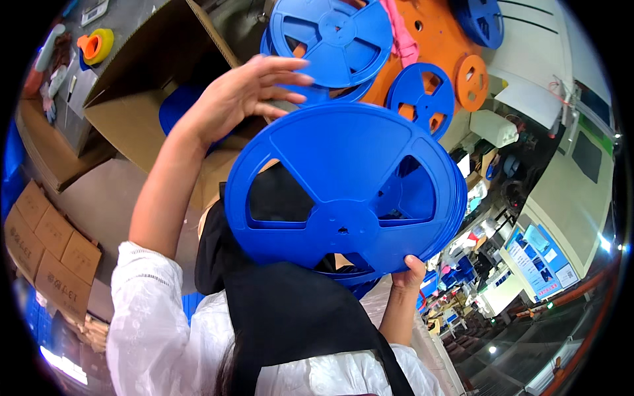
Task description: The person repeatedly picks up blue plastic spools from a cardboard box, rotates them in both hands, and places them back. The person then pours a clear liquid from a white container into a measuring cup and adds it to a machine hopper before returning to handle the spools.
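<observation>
A stack of large blue plastic reels point(340, 165) with cut-out windows stands tilted in front of my chest. At its lower right rim, my right hand point(411, 272) grips the stack, thumb on the front face and the other fingers hidden behind. My left hand point(254, 89) is raised above the stack's upper left edge, holding nothing, its fingers stretched and apart. Just beyond those fingers, another blue reel point(338, 26) leans on an orange surface point(429, 46), with more blue reel showing beneath it. A smaller blue reel point(421, 98) sits to its right.
An opened cardboard box point(125, 125) stands at the left with something blue inside. Behind it, a grey table point(122, 20) carries a yellow tape roll point(98, 46). Stacked cartons point(56, 251) are at far left. An orange disc point(471, 82) and pink cloth point(401, 33) lie ahead.
</observation>
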